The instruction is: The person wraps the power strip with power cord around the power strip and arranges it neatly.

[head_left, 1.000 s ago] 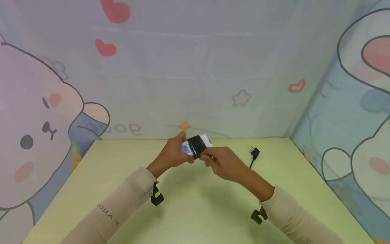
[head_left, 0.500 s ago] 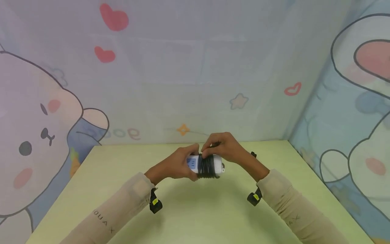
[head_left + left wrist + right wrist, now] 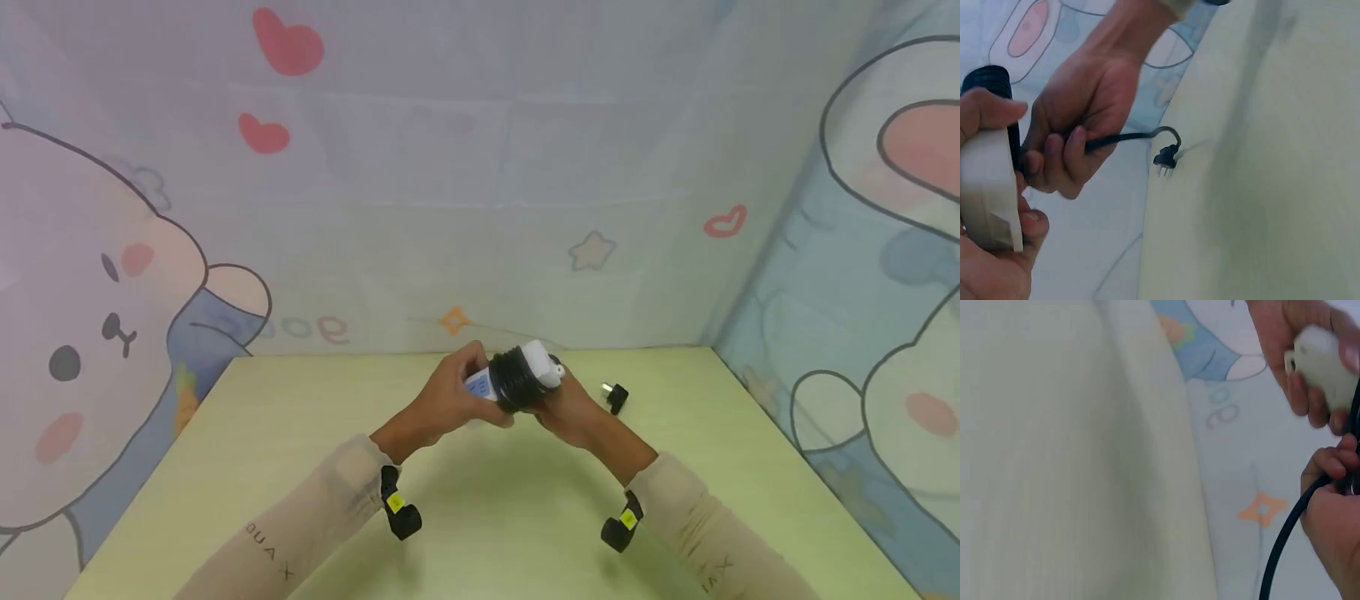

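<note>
My left hand [image 3: 454, 390] grips one end of a white power strip [image 3: 539, 364] with blue-faced sockets, held above the table. Several turns of black cord [image 3: 514, 380] wrap round the strip's middle. Close against the far end, my right hand [image 3: 572, 410] is partly hidden behind the strip in the head view. The left wrist view shows the right hand [image 3: 1088, 125] with its fingers curled round the cord [image 3: 1124, 137]. From that hand a short tail leads to a black three-pin plug [image 3: 1165, 157]. In the right wrist view the cord [image 3: 1285, 534] hangs out of the right hand's grip.
A pale yellow-green table [image 3: 300, 433] spreads beneath both hands. Behind it hangs a printed cloth [image 3: 420, 167] with hearts and cartoon animals, and another side of it stands at the right. A small black camera is strapped to each wrist.
My right hand has gone from above the strip round to its underside and far end. The strip has tilted, its free end rising. The plug shows again at the right, after being mostly hidden.
</note>
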{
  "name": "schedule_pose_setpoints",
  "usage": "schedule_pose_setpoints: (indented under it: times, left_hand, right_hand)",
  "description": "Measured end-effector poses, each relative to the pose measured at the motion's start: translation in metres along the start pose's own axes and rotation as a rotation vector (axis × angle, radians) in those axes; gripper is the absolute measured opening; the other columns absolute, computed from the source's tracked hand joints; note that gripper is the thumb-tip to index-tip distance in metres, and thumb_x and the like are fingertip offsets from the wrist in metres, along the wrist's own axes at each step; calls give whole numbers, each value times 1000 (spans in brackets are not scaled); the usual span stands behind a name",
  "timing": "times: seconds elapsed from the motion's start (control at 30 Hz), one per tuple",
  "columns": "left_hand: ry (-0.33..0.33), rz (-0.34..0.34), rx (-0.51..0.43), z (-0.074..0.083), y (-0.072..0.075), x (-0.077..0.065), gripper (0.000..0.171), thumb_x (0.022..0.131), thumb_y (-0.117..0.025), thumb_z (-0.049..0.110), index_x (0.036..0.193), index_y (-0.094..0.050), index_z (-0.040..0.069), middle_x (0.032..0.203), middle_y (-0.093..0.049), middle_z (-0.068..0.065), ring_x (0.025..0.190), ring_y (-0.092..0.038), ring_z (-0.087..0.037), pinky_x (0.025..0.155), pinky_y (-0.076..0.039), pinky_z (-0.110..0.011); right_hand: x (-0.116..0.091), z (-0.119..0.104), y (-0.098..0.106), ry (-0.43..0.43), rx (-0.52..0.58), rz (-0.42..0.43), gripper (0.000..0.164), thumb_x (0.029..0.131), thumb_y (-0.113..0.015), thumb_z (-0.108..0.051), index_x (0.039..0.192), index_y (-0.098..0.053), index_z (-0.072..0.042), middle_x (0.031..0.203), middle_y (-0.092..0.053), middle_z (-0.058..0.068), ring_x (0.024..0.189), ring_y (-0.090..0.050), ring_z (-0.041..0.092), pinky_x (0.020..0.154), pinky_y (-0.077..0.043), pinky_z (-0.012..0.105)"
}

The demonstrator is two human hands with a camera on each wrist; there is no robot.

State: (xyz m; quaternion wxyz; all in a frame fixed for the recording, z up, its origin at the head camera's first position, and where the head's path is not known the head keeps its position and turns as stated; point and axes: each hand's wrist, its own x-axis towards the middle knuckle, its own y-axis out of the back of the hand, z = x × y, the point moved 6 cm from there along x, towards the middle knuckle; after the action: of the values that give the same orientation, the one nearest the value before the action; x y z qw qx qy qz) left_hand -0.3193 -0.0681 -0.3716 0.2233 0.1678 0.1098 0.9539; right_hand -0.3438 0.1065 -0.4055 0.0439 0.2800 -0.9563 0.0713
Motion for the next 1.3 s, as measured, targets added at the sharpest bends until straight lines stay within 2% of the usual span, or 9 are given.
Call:
schedule_pose_setpoints:
  times: [0.13,0.27,0.37,0.5,0.6,0.8,0.97,1.13,1.3]
  left_hand:
    - [68,126,33,-4,15,7,54,76,-97,6,101,-48,9,103,-68,-11,87,-65,-25,72,-59,-41]
    - [145,218,96,-13,30,12,56,78,-98,13,104,-48,9,110,-69,-15,90,-69,-27,72,-58,-38]
    - [168,277,188,-21,43,14,56,79,-97,16,105,-48,9,111,-70,-16,91,-71,-28,73,-59,-37]
    - [184,332,337,-28,57,14,53,79,-94,14,103,-47,10,107,-71,-17,87,-71,-29,68,-57,-36]
    - [205,289,407,-34,54,11,52,77,-94,11,102,-48,10,103,-72,-16,81,-68,-27,64,-55,-36]
    - [151,78,482,-31,29,9,52,72,-93,5,102,-51,11,96,-70,-11,77,-65,-23,62,-53,-34]
    - [74,-93,487,-22,11,5,51,71,-90,2,101,-51,12,94,-69,-8,77,-65,-22,64,-55,-33]
    - [-11,-226,441,-13,-2,0,51,72,-92,4,101,-52,17,97,-68,-4,83,-65,-20,69,-56,-33]
    - [-84,-277,305,-3,-9,-4,51,69,-94,3,98,-55,15,96,-67,-3,84,-65,-20,71,-57,-33]
  right_hand:
    - [-3,7,-7,-54,-111,59,22,123,-43,-23,115,-62,-14,84,-49,-4,72,-41,9,69,-38,26]
    - [-12,-1,-12,-21,-412,36,34,123,-44,-26,122,-66,0,76,-46,-1,65,-37,10,66,-38,27]
    - [-18,-11,-14,24,-623,2,36,122,-50,-28,127,-74,-1,80,-53,-2,68,-43,10,69,-45,27]
    - [-25,-27,-16,75,-841,-17,30,120,-57,-27,121,-79,-7,83,-61,-2,73,-52,11,72,-48,30]
    - [-27,-37,-21,116,-943,-35,26,118,-62,-26,115,-81,-9,81,-65,-2,71,-54,9,70,-49,30]
    - [-22,-58,-28,297,-1139,-17,13,109,-74,-16,106,-83,-7,89,-80,3,70,-58,4,67,-52,26]
    - [-13,-73,-21,371,-1090,-10,8,94,-90,-14,102,-90,-13,98,-85,1,82,-71,8,73,-59,27]
    - [-3,-76,-5,283,-900,-28,19,80,-102,-15,93,-88,-16,95,-81,0,84,-73,13,76,-60,29]
    - [0,-61,9,133,-627,-92,15,92,-93,-8,102,-83,-3,101,-80,2,91,-77,15,85,-64,31]
